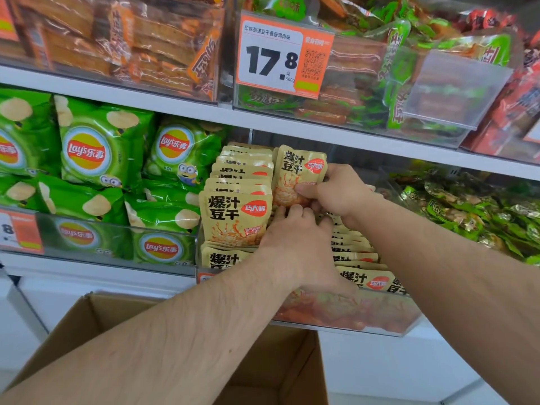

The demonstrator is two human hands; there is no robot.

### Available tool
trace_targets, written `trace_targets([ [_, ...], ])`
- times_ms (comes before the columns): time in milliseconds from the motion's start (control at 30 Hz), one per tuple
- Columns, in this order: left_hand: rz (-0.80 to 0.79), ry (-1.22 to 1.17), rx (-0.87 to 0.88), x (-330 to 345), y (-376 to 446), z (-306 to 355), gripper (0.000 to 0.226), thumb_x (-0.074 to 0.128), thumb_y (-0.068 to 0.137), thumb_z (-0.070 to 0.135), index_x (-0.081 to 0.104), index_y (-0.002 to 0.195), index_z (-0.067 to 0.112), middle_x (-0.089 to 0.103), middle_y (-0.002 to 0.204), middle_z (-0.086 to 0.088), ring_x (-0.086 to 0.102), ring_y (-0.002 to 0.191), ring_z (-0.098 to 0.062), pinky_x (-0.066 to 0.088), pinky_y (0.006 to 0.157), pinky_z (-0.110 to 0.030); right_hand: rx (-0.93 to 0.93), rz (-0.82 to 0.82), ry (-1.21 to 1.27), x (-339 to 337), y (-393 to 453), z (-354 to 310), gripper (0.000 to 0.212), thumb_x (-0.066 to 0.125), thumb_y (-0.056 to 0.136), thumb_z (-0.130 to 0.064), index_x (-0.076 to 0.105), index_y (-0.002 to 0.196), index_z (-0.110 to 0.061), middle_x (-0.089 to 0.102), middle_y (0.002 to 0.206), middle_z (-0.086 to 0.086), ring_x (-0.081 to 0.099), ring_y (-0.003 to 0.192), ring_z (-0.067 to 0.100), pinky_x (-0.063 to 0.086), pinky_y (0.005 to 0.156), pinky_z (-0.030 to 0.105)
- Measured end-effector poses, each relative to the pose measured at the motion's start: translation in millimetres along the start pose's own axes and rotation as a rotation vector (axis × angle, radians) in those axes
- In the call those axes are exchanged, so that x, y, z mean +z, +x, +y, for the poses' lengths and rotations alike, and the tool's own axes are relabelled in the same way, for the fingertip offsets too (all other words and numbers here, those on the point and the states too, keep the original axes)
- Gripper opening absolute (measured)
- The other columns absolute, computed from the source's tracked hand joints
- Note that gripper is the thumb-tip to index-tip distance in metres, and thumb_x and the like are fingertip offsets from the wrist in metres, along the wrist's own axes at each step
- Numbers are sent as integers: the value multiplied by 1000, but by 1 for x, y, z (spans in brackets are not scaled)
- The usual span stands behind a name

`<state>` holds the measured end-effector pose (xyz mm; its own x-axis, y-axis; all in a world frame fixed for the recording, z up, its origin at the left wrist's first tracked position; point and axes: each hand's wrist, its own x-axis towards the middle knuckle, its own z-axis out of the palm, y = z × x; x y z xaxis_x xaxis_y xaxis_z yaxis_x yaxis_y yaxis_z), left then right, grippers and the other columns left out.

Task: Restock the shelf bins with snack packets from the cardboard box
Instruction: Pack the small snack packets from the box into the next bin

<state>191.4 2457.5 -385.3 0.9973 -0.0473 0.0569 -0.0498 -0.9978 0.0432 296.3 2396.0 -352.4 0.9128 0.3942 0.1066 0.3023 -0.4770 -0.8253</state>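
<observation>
**A:** What fills the view, starting with the biggest thing?

**B:** A white shelf unit (175, 111) with clear plastic bins. The upper shelf holds bins of orange and green wrapped snacks behind an orange price tag (282, 55) reading 17.8. Below, at the left, sits a bin of green crisp bags (99, 153).

**A:** And the cardboard box?

**B:** The cardboard box (280, 372) stands open at the bottom of the view, under the person's forearms. Its inside is mostly hidden.

**A:** Which bin is being filled?

**B:** The middle shelf bin (391, 320), right of the crisp bags. Tan snack packets (233, 217) stand in rows inside it, one row at the left, another at the right.

**A:** What are the hands doing?

**B:** The right hand (336, 191) has its grip pinching one upright tan packet (298, 171) by the lower right edge, thumb on the front, at the back of the bin. The left hand (304, 244) reaches in below it, fingers curled down among the packets; I cannot tell whether that grip holds anything.
</observation>
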Motion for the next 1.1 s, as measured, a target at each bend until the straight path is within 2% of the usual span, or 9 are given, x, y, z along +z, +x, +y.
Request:
trace_targets([
  [133, 1, 2, 0, 1, 1, 0, 120, 55, 65, 87, 19, 154, 16, 24, 153, -15, 16, 142, -36, 9, 122, -50, -32, -46, -103, 2, 0, 3, 11, 79, 82, -17, 72, 87, -24, 75, 86, -6, 70, 81, 12, 56, 76, 31],
  [267, -1, 9, 1, 2, 2, 0, 120, 54, 65, 88, 18, 154, 16, 23, 154, -16, 14, 143, -36, 7, 122, -50, -34, -61, -132, 3, 1, 2, 11, 78, 82, -18, 72, 89, -25, 72, 84, -10, 68, 82, 6, 51, 70, 22],
  [400, 4, 8, 2, 2, 2, 0, 121, 55, 65, 87, 16, 155, 16, 20, 156, -16, 12, 145, -36, 6, 122, -50, -16, -39, -145, 3, 1, 3, 16, 80, 80, -18, 75, 95, -19, 75, 93, -4, 70, 87, 12, 56, 83, 33],
  [600, -17, 15, 1, -1, 2, -1, 122, 54, 66, 87, 14, 156, 14, 18, 158, -17, 9, 147, -37, 6, 122, -51, 11, -22, -173, 0, -4, 1, 17, 82, 78, -20, 72, 92, -20, 73, 89, -6, 67, 81, 7, 52, 68, 24],
  [667, -43, 15, -3, -6, -3, 1, 120, 55, 68, 85, 15, 155, 13, 20, 158, -17, 12, 147, -36, 9, 122, -50, 31, 14, -207, -4, -11, -1, 20, 85, 74, -25, 70, 87, -19, 73, 85, -4, 68, 81, 10, 54, 69, 28],
  [800, 127, -60, 55, -15, -37, 5, 92, 54, 77, 74, 38, 142, 12, 42, 144, -12, 34, 137, -32, 33, 114, -45, -4, 208, -346, -11, -38, -11, 44, 84, 73, -42, 67, 100, -12, 69, 91, 2, 64, 87, 20, 52, 78, 35],
  [867, 296, -123, 138, -12, -71, 1, 71, 45, 78, 67, 51, 129, 17, 55, 128, -3, 48, 122, -24, 46, 98, -43, -55, 305, -345, -7, -63, -17, 35, 80, 77, -43, 63, 97, -20, 63, 85, -6, 59, 85, 15, 45, 74, 30],
  [967, 462, -213, 186, 13, -128, -21, 40, 56, 75, 45, 64, 107, 23, 64, 94, 7, 60, 93, -20, 51, 77, -33, -188, 427, -302, 15, -109, -19, 9, 69, 82, -28, 63, 80, -22, 56, 66, -12, 57, 72, 13, 45, 68, 29],
  [1100, 61, -359, -123, 45, -188, -66, 31, 61, 85, 39, 60, 115, 34, 60, 93, 20, 53, 89, -6, 44, 80, -25, -359, 310, -211, 75, -169, -11, 13, 67, 78, -16, 59, 68, -21, 51, 55, -12, 50, 58, 11, 38, 57, 27],
])
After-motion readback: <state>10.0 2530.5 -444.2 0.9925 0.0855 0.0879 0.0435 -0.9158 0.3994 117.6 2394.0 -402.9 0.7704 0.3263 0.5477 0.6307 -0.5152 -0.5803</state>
